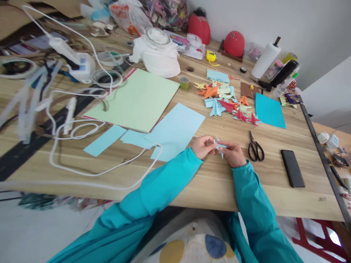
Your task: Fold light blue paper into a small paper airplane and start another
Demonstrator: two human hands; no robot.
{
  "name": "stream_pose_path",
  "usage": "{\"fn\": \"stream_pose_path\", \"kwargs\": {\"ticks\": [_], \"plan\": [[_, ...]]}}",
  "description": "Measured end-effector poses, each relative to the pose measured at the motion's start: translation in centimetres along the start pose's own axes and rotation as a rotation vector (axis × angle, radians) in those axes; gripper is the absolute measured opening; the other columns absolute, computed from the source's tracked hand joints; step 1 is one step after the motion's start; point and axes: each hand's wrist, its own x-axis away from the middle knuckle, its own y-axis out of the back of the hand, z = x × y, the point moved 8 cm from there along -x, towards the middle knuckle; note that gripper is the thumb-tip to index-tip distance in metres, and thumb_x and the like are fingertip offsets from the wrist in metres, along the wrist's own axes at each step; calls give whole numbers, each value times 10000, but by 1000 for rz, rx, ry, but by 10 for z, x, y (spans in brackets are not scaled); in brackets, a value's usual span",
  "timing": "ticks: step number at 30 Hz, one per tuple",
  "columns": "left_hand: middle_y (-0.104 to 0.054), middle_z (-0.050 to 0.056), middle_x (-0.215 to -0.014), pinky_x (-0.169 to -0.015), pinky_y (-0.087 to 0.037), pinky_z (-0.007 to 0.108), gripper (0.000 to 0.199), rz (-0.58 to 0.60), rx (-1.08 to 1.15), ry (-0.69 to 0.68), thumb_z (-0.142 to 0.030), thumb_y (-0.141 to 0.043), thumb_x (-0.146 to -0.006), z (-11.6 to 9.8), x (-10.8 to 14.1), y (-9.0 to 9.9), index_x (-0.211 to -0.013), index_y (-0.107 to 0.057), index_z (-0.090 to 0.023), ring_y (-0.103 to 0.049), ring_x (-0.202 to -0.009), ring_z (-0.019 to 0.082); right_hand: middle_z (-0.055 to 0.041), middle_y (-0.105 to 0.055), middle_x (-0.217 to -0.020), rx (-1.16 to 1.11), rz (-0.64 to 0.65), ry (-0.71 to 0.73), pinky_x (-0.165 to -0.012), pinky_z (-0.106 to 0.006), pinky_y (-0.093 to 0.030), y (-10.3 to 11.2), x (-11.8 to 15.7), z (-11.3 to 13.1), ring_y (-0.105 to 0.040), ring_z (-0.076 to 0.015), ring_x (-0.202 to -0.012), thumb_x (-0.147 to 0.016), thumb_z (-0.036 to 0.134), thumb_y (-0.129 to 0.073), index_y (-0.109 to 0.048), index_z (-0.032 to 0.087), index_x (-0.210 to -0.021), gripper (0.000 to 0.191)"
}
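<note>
Between my two hands is a small light-blue folded paper piece (219,145) with pointed tips sticking out above and below the fingers. My left hand (204,147) pinches its left side, and my right hand (233,152) pinches the right side; both are closed on it above the table. Just left of my left hand lies a large light-blue paper sheet (181,128), with a cut strip (105,140) farther left. Black-handled scissors (256,150) rest to the right of my right hand. Beyond the hands is a pile of folded paper stars (215,106) in orange, yellow, red and blue.
A black phone (292,168) lies at the right. Pale green sheets (134,100) are stacked on the left, near a looping white cable (90,174) and a power strip (83,67). A turquoise sheet (270,110) and a white roll (265,60) are at the back right.
</note>
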Motion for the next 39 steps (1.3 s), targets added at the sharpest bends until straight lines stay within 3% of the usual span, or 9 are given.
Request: {"fn": "stream_pose_path", "kwargs": {"ticks": [13, 29, 39], "plan": [[-605, 4, -494, -445, -439, 211, 306, 65, -13, -14, -348, -731, -633, 3, -2, -3, -647, -501, -147, -572, -430, 112, 1, -703, -658, 13, -1, 12, -559, -267, -485, 1, -1, -1, -589, -118, -553, -486, 248, -825, -738, 197, -779, 310], [-616, 9, -499, -459, -449, 210, 304, 38, -25, -15, -345, -723, -646, 3, -2, -2, -647, -493, -145, -570, -437, 106, 15, -678, -586, 2, 16, 14, -511, -246, -432, -3, 1, 3, -546, -99, -494, -481, 217, -820, -740, 196, -774, 305], [-586, -9, -460, -439, -427, 207, 279, 18, -30, -39, -302, -726, -646, 2, -2, 0, -638, -499, -139, -554, -408, 103, -10, -710, -677, -30, 10, -25, -548, -249, -470, 0, -1, -2, -594, -111, -553, -529, 260, -802, -742, 191, -779, 266]]}}
